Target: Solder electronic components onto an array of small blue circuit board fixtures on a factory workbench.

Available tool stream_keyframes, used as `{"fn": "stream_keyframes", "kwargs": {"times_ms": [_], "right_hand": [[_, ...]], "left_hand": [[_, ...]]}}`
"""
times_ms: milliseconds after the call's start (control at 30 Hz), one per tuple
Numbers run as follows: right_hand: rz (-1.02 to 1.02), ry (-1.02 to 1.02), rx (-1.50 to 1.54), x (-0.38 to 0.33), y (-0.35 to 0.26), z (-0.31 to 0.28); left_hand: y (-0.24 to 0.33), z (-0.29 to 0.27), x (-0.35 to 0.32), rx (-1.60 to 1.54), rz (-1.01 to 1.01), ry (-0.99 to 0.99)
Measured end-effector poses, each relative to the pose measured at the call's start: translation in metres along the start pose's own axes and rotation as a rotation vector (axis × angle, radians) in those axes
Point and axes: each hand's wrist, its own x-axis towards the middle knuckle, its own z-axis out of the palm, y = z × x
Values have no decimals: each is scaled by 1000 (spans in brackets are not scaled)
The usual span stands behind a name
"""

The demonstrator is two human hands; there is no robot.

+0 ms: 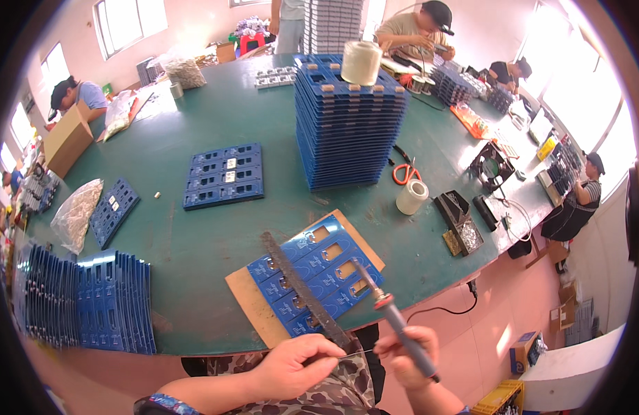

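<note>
My left hand (295,366), low in the head view, pinches one end of a thin silvery wire (357,353) that looks like solder. In my right hand (411,360) is a soldering iron (402,332) with a grey handle, its tip pointing up and away over the board's right edge; whether the tip touches is unclear. The wire's other end reaches my right fingers. Just beyond both hands lies a blue circuit board panel (319,266) with rectangular cutouts, on a tan backing board (241,287). A dark metal bar (298,287) crosses the panel diagonally.
A tall stack of blue panels (350,138) carries a tape roll (361,63). Orange-handled scissors (405,173), another tape roll (412,197) and a black tray (459,221) sit right. Upright panels (112,301) and a bag of small parts (78,216) are left. Several people work around.
</note>
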Motion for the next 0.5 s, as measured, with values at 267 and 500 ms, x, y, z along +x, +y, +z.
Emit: {"fn": "stream_keyframes", "kwargs": {"times_ms": [267, 500], "right_hand": [[-221, -146, -195, -2, -7, 62], [-453, -372, -518, -8, -33, 105]], "left_hand": [[-15, 9, -45, -80, -53, -112], [-45, -1, -89, -63, -233, -463]]}}
